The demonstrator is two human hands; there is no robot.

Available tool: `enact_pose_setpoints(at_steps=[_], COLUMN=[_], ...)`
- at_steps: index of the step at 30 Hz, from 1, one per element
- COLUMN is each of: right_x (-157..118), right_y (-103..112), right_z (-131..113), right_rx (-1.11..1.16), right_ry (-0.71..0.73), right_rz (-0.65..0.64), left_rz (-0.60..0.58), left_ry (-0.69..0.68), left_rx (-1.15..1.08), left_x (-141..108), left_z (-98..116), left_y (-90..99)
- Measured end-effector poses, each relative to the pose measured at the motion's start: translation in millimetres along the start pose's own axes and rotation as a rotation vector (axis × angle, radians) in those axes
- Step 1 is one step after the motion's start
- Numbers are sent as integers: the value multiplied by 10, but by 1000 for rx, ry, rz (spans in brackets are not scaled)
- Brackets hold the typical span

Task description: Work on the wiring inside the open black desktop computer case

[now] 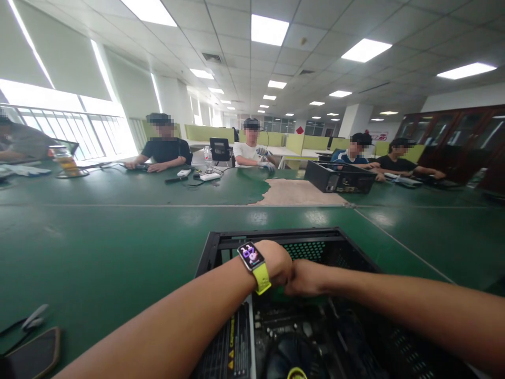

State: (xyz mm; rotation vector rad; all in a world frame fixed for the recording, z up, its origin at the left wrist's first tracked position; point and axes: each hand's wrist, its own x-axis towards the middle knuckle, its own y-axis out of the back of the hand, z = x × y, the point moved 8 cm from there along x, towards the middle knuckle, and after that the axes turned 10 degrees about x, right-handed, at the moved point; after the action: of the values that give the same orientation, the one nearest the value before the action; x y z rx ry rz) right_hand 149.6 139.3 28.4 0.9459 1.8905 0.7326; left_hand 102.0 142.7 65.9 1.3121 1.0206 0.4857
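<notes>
An open black computer case lies in front of me on the green table. Inside it are a motherboard, a round cooling fan with a yellow-ringed hub, and a power supply with a warning label. My left hand, with a watch on a lime strap at the wrist, is curled over the far part of the case. Against it, my right hand is closed too. Both sets of fingers meet above the board, and whatever they grip is hidden behind the knuckles.
A phone and a cable lie at the near left. Across the table, several people sit at work. Another computer case stands by a peeled patch of the surface. A bottle and a cup stand farther left.
</notes>
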Motion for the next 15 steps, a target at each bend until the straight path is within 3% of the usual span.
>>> enact_pose_setpoints(at_steps=[4,7,11,15], right_x=[-273,-398,-445,-438], right_y=[252,285,212,197], right_z=[169,273,227,214], right_rx=[166,570,1062,1121], right_ry=[29,61,178,182], right_rz=[-227,-214,-78,-30], left_rz=[-372,-538,-344,-231], left_ry=[-44,-123,-223,-112], left_rx=[-7,-169,-270,-97], left_x=[-137,-235,-223,-173], left_z=[38,106,150,135], left_y=[-126,-174,64,105])
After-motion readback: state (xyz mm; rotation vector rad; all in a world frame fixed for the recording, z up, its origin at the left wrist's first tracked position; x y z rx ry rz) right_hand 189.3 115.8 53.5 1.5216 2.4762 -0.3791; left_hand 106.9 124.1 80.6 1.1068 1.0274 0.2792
